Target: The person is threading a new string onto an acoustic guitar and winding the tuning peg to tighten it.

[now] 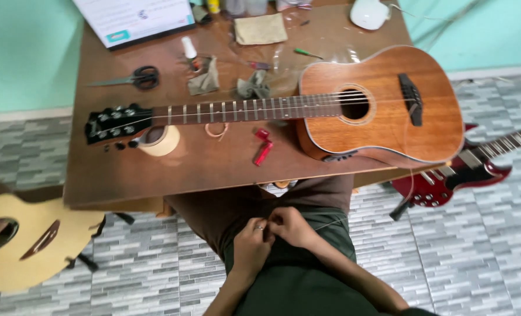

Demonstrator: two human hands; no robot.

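Grey-tiled floor under a brown table [126, 169] bearing an acoustic guitar [383, 111] — both hands low at the lap, left hand [253, 246] and right hand [292, 227] pressed fingertip to fingertip, apparently pinching a thin guitar string [330, 222] — best gripped firmly, close, unkinked.

Both hands [275, 234] together, fingers [266, 229] pinched

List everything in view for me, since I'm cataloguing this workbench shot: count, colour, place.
acoustic guitar: 1, reddish-brown, lying across table
table: 1, brown, centre
scissors: 1, black-handled, table's left rear
tape roll: 1, cream, under guitar headstock
red tool: 1, red, below guitar neck
cloths: 2, grey-green, behind neck
electric guitar: 1, dark red, floor at right
pale guitar: 1, yellow, floor at left
left hand: 1, over lap, fingertips meeting the right
right hand: 1, over lap
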